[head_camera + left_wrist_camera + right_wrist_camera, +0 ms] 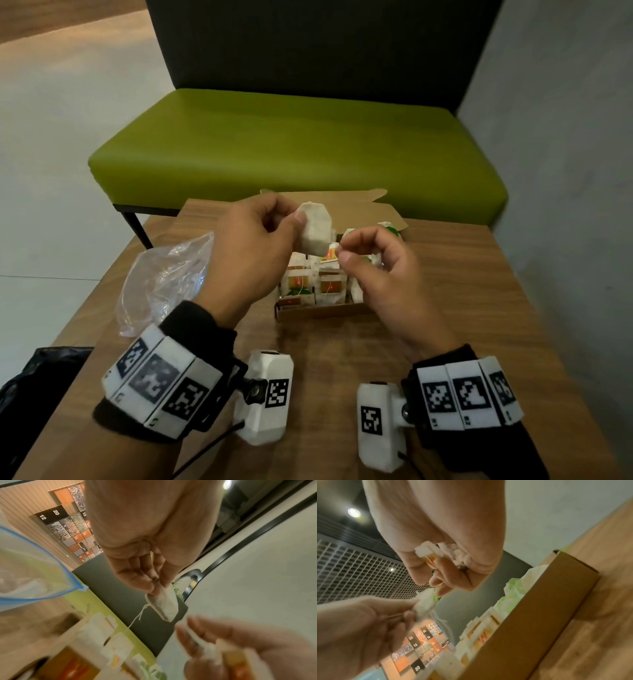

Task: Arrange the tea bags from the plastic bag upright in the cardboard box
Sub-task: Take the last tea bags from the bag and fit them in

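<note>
My left hand (274, 222) pinches a white tea bag (317, 228) between thumb and fingers, raised above the open cardboard box (322, 310). In the left wrist view the same tea bag (165, 604) hangs from the fingertips with its string trailing down. My right hand (363, 253) pinches that bag's orange paper tag (330, 255) and, in the right wrist view, holds more white tea bags (436, 555) in the palm. Several tea bags (315, 284) stand upright in rows inside the box. The clear plastic bag (164, 274) lies crumpled to the left.
The box sits mid-way on a wooden table (462, 308), its lid flap (342, 202) open at the back. A green bench (291, 147) with a dark backrest stands beyond the table. A black bag (37, 383) lies at the lower left.
</note>
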Tool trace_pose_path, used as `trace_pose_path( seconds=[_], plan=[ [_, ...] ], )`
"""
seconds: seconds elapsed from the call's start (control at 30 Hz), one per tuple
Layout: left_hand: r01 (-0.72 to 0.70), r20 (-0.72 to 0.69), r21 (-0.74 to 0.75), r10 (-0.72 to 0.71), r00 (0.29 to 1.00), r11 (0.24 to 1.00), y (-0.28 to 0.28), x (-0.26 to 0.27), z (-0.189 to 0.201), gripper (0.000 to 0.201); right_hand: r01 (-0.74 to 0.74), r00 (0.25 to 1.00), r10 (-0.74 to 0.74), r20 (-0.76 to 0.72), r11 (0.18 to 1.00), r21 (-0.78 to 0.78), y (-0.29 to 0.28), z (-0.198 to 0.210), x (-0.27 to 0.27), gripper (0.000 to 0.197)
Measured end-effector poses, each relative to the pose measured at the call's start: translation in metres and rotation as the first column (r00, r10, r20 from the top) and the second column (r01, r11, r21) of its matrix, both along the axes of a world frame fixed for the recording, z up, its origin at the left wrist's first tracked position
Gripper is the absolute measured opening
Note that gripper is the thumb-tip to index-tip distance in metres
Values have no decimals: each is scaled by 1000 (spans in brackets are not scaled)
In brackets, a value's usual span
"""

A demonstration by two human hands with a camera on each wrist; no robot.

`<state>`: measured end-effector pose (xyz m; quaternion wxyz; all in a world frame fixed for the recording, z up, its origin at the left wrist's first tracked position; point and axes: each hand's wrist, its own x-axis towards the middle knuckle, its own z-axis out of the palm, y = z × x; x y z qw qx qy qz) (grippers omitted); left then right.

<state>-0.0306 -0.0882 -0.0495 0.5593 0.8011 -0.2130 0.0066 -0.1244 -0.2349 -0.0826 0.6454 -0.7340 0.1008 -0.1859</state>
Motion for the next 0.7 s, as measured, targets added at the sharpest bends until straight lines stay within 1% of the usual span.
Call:
trace_pose_path(
  seconds=[0.07, 0.1, 0.13, 0.2, 0.27, 0.4, 0.47, 0.6, 0.63, 0.7],
  plan=[
    [41, -16, -49, -41, 999, 998, 1, -3, 11, 12, -5, 998, 4, -69, 1000, -21, 2, -3, 2, 28],
    [69, -25, -67, -71, 997, 995, 1, -5, 15, 11, -40, 992, 37, -120, 999, -26, 6, -4, 3, 34],
    [95, -33, -81, -98, 995, 992, 1, -8, 19, 11, -80, 984, 73, -161, 996, -39, 10, -5, 3, 36],
    [130, -43, -113, -135, 990, 985, 1, -11, 24, 10, -119, 975, 101, -197, 990, -81, 19, -4, 5, 26],
    [128, -50, -167, -138, 989, 978, 1, -12, 26, 11, -128, 977, 108, -184, 987, -100, 26, -2, 8, 11],
    [37, -73, -288, -61, 995, 957, 5, -7, 28, 12, -150, 984, 131, -124, 975, -163, 28, 3, 8, 16],
    [-13, -77, -315, -12, 997, 949, 7, -3, 27, 11, -164, 984, 148, -103, 972, -168, 28, 4, 6, 16],
    [-86, 0, -271, 90, 996, 959, 9, 4, 19, 11, -186, 982, 176, -67, 966, -180, 25, 5, 5, 14],
    [-99, 20, -242, 107, 994, 965, 9, 5, 16, 11, -190, 981, 184, -54, 970, -154, 24, 6, 5, 14],
    [-106, 46, -187, 116, 992, 977, 8, 5, 11, 11, -204, 979, 203, -33, 979, -30, 24, 10, 5, 18]
  ],
)
